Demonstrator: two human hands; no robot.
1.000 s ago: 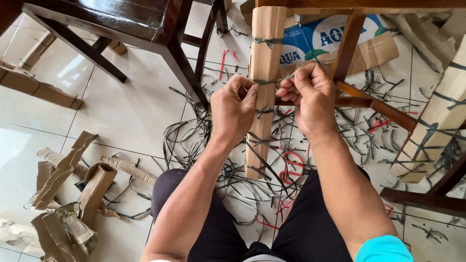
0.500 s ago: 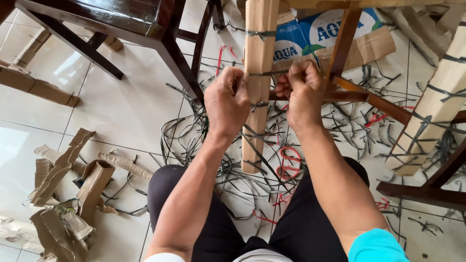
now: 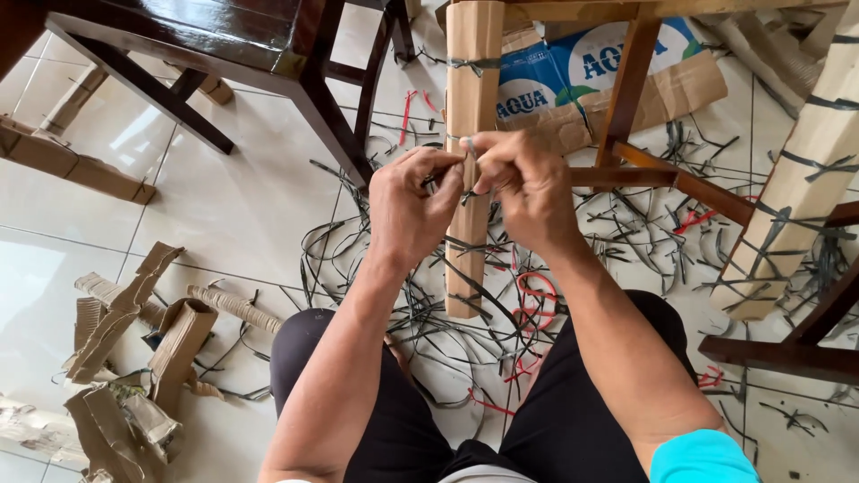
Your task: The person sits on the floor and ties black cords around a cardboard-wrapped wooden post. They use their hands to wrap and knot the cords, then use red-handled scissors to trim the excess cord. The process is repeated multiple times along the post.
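A chair leg wrapped in brown cardboard [image 3: 472, 98] stands upright in front of me, bound by dark plastic straps. My left hand [image 3: 413, 206] and my right hand [image 3: 523, 183] meet at the leg's middle, both pinching a dark strap [image 3: 445, 177] that runs around the cardboard. Fingertips of the two hands nearly touch. Below the hands, more straps cross the lower part of the leg. My knees in black trousers sit just under the arms.
A dark wooden chair [image 3: 224, 45] stands at the upper left. Another cardboard-wrapped leg [image 3: 796, 188] slants at the right. Cut black and red straps [image 3: 528, 304] litter the tiled floor. Torn cardboard pieces [image 3: 134, 358] lie at the lower left; a flattened box [image 3: 617, 76] lies behind.
Both hands have turned and drawn together on the strap in front of the wrapped leg, fingers now pinching rather than pulling apart. The view shifted slightly.
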